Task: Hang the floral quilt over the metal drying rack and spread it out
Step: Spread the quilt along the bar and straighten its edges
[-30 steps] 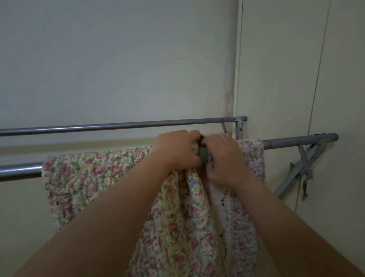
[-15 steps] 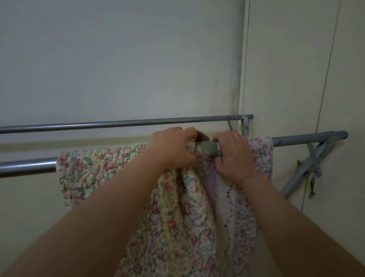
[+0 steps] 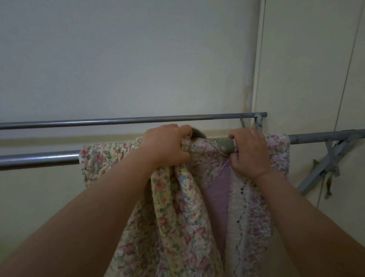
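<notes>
The floral quilt (image 3: 178, 220) hangs over the near bar of the metal drying rack (image 3: 32, 159), bunched in folds with a lilac and white underside showing in the middle. My left hand (image 3: 167, 146) grips a gathered fold of the quilt at the bar. My right hand (image 3: 248, 153) clutches the quilt's edge a little to the right, also at the bar. A short green-edged stretch of quilt lies on the bar between my hands.
A second, thinner rack bar (image 3: 111, 121) runs behind and above the near one. The rack's bracket and brace (image 3: 322, 167) fix to the wall at the right. A pale wall stands close behind, with a corner trim (image 3: 258, 68) at the right.
My hands have moved apart along the bar: the right hand slid to the right, pulling the quilt's fold open and baring the lilac underside. The view shifted slightly left.
</notes>
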A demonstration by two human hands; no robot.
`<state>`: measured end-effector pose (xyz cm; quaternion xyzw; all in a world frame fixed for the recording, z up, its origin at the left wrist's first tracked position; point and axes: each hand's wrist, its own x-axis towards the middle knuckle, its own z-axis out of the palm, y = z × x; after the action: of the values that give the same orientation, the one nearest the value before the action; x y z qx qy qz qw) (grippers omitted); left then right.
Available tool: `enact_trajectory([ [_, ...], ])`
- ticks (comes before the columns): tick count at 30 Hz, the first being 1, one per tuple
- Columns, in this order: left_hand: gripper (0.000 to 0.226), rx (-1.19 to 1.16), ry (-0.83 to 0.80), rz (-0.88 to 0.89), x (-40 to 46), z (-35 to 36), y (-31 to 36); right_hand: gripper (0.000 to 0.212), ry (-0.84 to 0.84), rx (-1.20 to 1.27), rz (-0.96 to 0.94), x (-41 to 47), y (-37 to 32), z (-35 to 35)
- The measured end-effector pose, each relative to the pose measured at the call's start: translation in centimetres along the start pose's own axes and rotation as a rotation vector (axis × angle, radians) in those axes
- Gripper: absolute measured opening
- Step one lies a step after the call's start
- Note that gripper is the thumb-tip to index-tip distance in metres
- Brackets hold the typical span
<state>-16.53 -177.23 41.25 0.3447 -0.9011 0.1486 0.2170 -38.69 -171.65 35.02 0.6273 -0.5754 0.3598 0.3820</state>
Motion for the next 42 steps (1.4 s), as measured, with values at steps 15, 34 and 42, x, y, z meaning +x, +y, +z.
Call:
enact_trajectory([
  [15,0.055,0.003,0.004,-0.073,-4.2,-1.5,-5.7,0.043,-0.047,-0.017,0.048,-0.2,-0.3,0.1],
  [34,0.049,-0.013,0.051,-0.035,-4.3,-1.1,-5.5,0.046,0.01,-0.11,-0.086,1.5,-10.8,3.1],
  [42,0.052,-0.01,0.012,-0.012,-5.2,-1.9,-7.0,0.056,0.064,-0.141,-0.121,1.6,-10.1,3.5],
])
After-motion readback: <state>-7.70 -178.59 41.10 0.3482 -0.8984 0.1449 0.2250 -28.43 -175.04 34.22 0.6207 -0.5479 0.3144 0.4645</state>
